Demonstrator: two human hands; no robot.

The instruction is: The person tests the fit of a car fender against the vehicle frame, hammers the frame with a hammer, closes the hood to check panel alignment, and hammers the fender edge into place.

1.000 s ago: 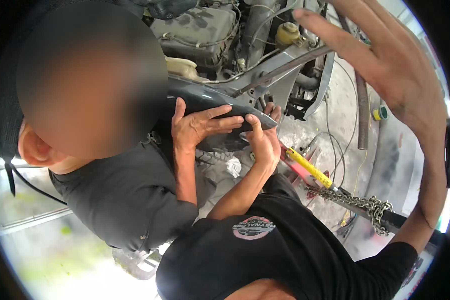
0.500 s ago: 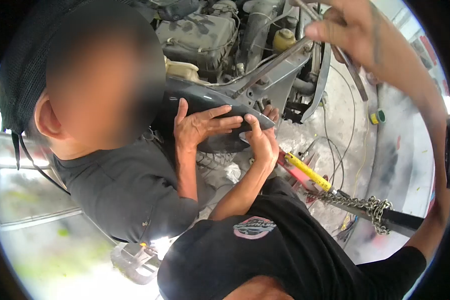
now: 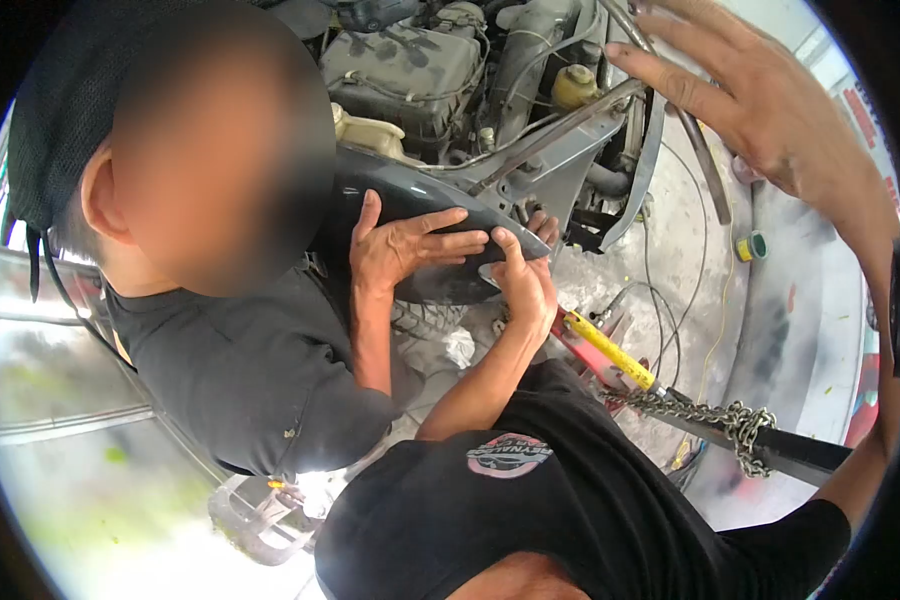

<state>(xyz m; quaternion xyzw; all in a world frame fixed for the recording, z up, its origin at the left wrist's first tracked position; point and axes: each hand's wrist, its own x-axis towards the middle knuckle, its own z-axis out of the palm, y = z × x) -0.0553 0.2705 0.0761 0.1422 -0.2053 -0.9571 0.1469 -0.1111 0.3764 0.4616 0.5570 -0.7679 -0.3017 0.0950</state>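
My left hand grips the pointed end of a dark glossy car panel, thumb on top and some fingertips showing past its far edge. At the upper right, my right hand has its fingers spread over a metal bar and holds nothing visible. A long rod slants from near the panel's upper edge toward that bar. A co-worker's hand lies with spread fingers on the panel, left of my left hand.
The co-worker leans in at the left. An engine bay with a yellowish reservoir lies at the top. To the right are a red and yellow tool, a chain around a dark beam, floor cables and a green can.
My right hand has moved away from the bar and its fingers have spread. The bar has swung between frames. My left hand and the co-worker's hand stay on the panel.
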